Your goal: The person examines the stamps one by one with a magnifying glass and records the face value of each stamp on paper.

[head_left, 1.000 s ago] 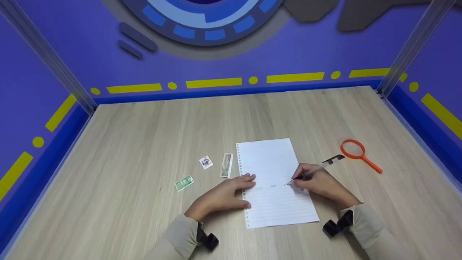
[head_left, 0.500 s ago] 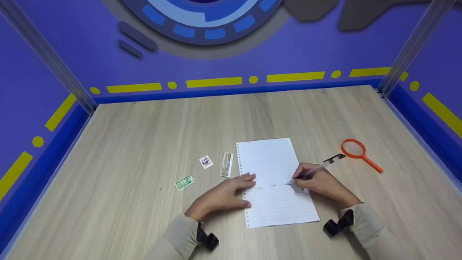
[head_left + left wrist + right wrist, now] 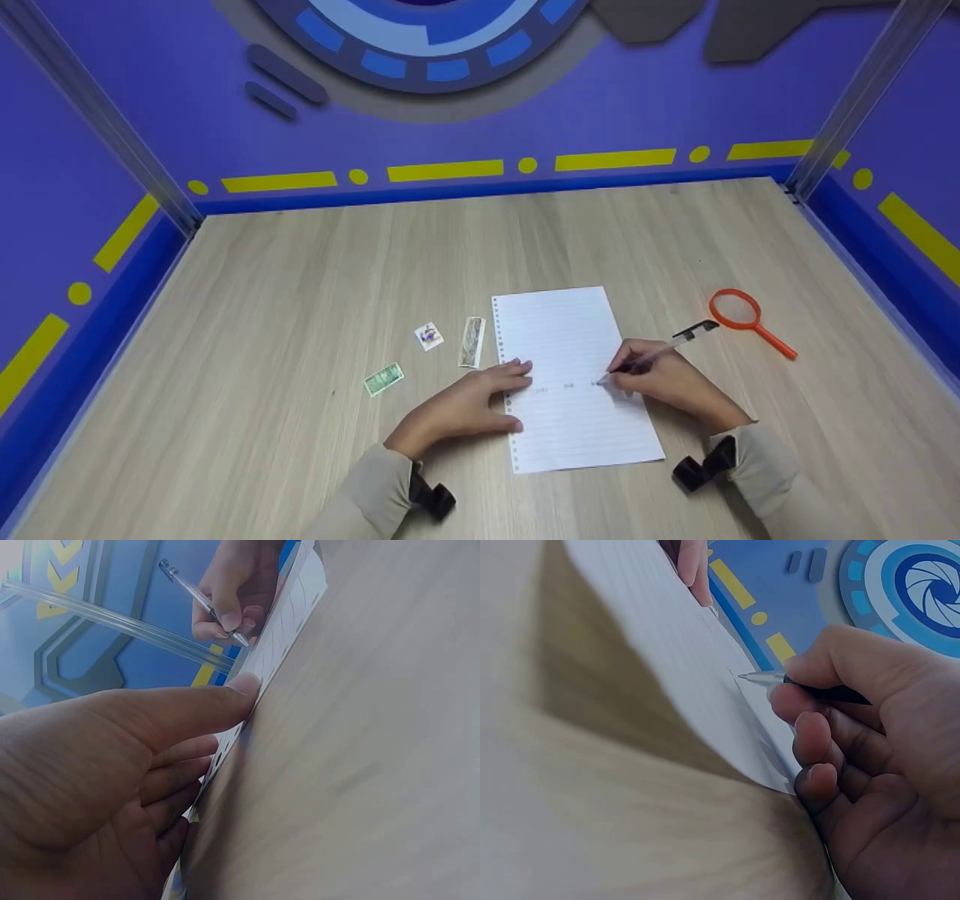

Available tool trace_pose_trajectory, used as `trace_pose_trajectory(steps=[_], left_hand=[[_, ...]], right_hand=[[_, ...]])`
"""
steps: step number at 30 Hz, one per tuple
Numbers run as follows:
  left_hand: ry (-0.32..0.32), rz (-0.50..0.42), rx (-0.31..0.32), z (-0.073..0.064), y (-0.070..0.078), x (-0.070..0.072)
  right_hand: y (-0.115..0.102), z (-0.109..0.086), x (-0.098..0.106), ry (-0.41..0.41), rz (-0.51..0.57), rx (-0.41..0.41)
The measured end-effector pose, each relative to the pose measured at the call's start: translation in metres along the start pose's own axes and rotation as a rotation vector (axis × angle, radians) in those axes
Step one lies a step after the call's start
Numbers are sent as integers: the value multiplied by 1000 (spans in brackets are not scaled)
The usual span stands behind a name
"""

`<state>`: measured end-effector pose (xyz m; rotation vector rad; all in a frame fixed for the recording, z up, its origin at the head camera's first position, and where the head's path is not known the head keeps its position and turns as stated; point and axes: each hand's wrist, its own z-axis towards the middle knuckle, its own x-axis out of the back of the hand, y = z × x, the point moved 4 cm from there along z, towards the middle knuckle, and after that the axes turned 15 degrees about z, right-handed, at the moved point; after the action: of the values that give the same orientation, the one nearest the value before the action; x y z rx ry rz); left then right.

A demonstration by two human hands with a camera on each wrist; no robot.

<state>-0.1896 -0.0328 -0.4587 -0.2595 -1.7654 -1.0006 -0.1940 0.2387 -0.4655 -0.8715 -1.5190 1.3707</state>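
Observation:
A lined sheet of paper (image 3: 559,330) with punched holes down its left side lies on the table. My right hand (image 3: 667,379) pinches a clear pen (image 3: 675,342) with a black cap end, its tip on the paper about halfway down. Small handwritten marks (image 3: 568,386) run in a row left of the tip. With fingers spread, my left hand (image 3: 469,405) rests on the sheet's left edge. In the left wrist view its thumb (image 3: 202,709) lies on the holed edge. The right wrist view shows the pen's silver tip (image 3: 757,678) close to the paper.
Left of the sheet lie a long grey stamp (image 3: 471,342), a small white stamp with a coloured figure (image 3: 429,337) and a green stamp (image 3: 384,379). An orange magnifying glass (image 3: 739,325) lies to the right. Blue-purple walls (image 3: 450,142) border the wooden table (image 3: 300,300).
Both hands stay in nearly the same place. The pen tip has made only slight movements at the same spot on the paper.

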Motion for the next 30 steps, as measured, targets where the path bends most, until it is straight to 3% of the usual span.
trace_pose_trajectory(steps=[17, 25, 30], left_hand=[[11, -3, -12, -1, 0, 0], [13, -12, -7, -1, 0, 0], [15, -3, -10, -1, 0, 0]], right_hand=[[4, 1, 2, 66, -37, -42], [1, 2, 2, 35, 60, 5], [0, 1, 4, 39, 55, 4]])
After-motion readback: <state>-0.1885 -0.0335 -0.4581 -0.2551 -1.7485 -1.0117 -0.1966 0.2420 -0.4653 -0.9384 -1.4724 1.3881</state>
